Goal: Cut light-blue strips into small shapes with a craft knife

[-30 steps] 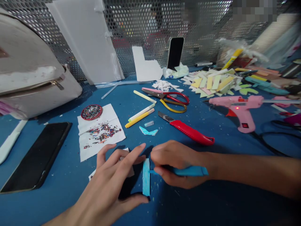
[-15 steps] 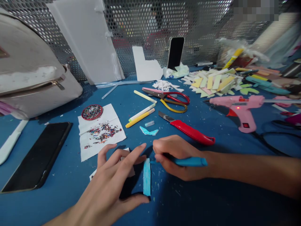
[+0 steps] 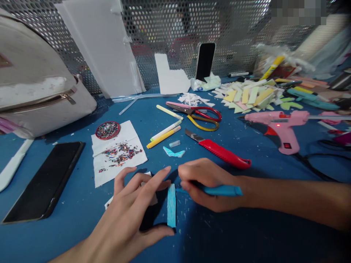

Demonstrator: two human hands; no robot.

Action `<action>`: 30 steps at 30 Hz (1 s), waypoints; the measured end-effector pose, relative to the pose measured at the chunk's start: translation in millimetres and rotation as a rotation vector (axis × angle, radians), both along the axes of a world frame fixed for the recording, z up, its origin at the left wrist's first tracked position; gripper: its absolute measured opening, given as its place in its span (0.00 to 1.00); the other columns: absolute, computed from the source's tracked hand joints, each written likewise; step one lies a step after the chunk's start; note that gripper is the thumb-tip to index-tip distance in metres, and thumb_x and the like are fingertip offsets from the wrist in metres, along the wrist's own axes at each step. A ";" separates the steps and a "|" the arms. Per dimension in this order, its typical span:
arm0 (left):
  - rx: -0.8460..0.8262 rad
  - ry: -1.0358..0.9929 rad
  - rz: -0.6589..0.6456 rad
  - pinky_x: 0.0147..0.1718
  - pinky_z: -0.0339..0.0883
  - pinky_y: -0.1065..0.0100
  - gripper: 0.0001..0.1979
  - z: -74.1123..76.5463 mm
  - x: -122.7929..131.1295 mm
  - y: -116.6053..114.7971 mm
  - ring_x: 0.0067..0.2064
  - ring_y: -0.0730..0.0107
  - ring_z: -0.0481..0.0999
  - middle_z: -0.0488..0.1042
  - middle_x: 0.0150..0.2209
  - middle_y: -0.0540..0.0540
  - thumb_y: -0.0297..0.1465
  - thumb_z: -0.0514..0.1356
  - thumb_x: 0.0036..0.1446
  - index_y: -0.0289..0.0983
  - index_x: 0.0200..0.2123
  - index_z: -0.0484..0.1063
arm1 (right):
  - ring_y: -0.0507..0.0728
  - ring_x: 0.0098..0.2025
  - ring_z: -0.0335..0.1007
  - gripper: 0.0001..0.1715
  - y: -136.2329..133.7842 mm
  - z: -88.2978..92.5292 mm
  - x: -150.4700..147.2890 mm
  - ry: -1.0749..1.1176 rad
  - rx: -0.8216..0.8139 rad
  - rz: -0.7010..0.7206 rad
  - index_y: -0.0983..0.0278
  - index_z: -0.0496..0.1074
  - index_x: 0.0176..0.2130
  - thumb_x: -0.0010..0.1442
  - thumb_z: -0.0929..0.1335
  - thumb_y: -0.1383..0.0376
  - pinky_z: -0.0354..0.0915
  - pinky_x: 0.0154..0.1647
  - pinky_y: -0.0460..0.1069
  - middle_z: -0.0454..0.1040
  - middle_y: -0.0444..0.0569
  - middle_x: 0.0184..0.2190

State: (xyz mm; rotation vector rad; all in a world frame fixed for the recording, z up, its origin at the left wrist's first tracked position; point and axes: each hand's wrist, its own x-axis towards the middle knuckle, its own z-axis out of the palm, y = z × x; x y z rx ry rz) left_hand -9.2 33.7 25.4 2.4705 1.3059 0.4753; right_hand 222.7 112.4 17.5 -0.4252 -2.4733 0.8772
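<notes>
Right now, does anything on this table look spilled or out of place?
Yes. Colourful bits lie loose on the white paper, outside the red-rimmed dish, so they look spilled. The red knife also lies with its blade bare, just beyond the right hand.

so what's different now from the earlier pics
The right hand, gripping the blue marker, moved away from the wearer along the right edge of the blue strip, from about its middle toward its far end. Nothing was let go. Left hand and strip stayed put.
</notes>
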 end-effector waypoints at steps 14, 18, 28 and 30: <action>0.009 0.008 0.015 0.61 0.34 0.54 0.44 -0.6 0.6 -0.4 0.51 0.60 0.71 0.74 0.54 0.49 0.50 0.62 0.57 0.45 0.67 0.40 | 0.51 0.26 0.51 0.09 -0.6 0.5 -0.9 0.021 0.035 0.081 0.61 0.52 0.32 0.63 0.60 0.69 0.48 0.27 0.47 0.54 0.39 0.24; 0.017 0.016 0.019 0.61 0.35 0.53 0.45 -0.4 0.4 -0.1 0.51 0.60 0.71 0.73 0.54 0.50 0.51 0.62 0.56 0.46 0.68 0.40 | 0.51 0.25 0.51 0.08 -0.9 0.4 -0.9 -0.021 0.034 0.009 0.61 0.53 0.32 0.64 0.59 0.68 0.49 0.28 0.47 0.56 0.40 0.24; 0.013 0.009 0.019 0.62 0.33 0.55 0.45 -0.7 -0.1 -0.3 0.52 0.61 0.70 0.73 0.54 0.50 0.51 0.61 0.57 0.46 0.68 0.40 | 0.52 0.25 0.53 0.07 -2.7 0.8 -2.1 0.005 0.082 0.047 0.61 0.54 0.32 0.63 0.59 0.69 0.49 0.27 0.47 0.57 0.41 0.23; 0.013 0.007 0.020 0.62 0.32 0.54 0.45 -1.1 0.0 -0.3 0.52 0.60 0.70 0.73 0.54 0.49 0.51 0.61 0.57 0.46 0.68 0.40 | 0.51 0.25 0.52 0.09 -3.0 1.1 -2.0 0.018 0.075 0.058 0.61 0.53 0.31 0.63 0.59 0.69 0.49 0.27 0.47 0.56 0.40 0.23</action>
